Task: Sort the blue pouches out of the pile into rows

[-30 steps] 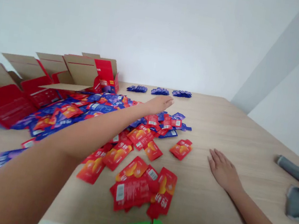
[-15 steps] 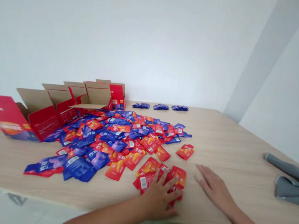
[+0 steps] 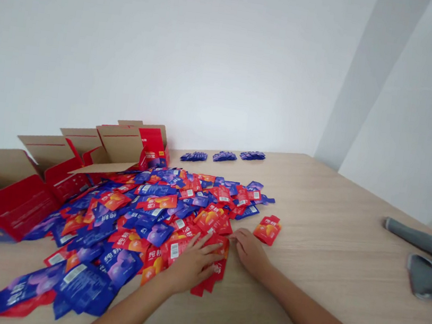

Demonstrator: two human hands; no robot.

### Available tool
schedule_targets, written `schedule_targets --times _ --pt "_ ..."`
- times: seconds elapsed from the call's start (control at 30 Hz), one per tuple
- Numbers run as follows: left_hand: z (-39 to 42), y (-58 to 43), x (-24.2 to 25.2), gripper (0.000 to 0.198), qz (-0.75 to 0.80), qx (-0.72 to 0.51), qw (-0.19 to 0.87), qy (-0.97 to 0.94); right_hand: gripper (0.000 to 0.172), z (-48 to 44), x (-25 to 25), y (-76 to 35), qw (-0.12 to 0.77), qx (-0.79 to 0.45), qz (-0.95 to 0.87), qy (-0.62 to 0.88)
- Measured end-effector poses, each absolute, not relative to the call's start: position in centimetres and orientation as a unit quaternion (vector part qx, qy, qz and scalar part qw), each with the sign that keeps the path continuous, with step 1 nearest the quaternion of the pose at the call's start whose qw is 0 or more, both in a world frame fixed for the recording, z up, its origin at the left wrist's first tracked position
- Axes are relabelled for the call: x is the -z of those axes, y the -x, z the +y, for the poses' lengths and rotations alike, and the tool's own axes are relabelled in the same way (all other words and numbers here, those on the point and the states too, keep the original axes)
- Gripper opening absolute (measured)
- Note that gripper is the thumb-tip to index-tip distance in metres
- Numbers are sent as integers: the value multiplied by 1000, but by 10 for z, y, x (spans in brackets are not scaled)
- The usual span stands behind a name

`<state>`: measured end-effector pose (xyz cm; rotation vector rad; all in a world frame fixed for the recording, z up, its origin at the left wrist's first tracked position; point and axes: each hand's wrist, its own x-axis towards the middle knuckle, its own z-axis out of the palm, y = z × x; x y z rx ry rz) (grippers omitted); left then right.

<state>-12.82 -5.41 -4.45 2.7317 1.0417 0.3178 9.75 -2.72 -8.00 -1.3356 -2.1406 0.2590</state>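
Observation:
My left hand (image 3: 196, 266) lies palm down with spread fingers over a group of red sachets (image 3: 218, 274) at the near right side of a large pile. At the right edge of that group is my right hand (image 3: 250, 251), its fingers drawn together and bent, the tips on the edge of a red sachet. The exact grip of those fingertips is hard to see. Blue sachets (image 3: 121, 265) and red ones with orange fruit pictures fill the pile to the left. A single red sachet (image 3: 267, 229) lies just beyond my right hand.
Open red cardboard boxes (image 3: 19, 206) with raised brown flaps stand in a row at the left. Three neat rows of blue sachets (image 3: 225, 156) lie at the table's back. Grey cloth (image 3: 430, 278) rests on the right of the wooden table (image 3: 333, 243).
Both hands have moved forward and left, and the red sachets under my left hand now lie against the pile. My right hand has come from the bare table to their edge.

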Motion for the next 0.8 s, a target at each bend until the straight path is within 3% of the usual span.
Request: schedule_targets --times 0.1,0.23,0.43,0.67,0.8 --pt "-37 113 33 34 384 -170 141 -896 29 -8 78 -113 361 -148 -739 549" --pt "29 83 22 41 471 -250 108 -839 25 1 83 -123 381 -193 -699 573" --pt "128 51 32 63 643 -91 25 -760 25 -18 86 -115 393 -233 -717 526" --pt "128 46 55 65 590 -47 -59 -804 26 -13 102 -127 420 -154 -721 528" --pt "125 43 58 63 558 -56 -39 -827 31 -4 116 -141 411 -59 -698 584"
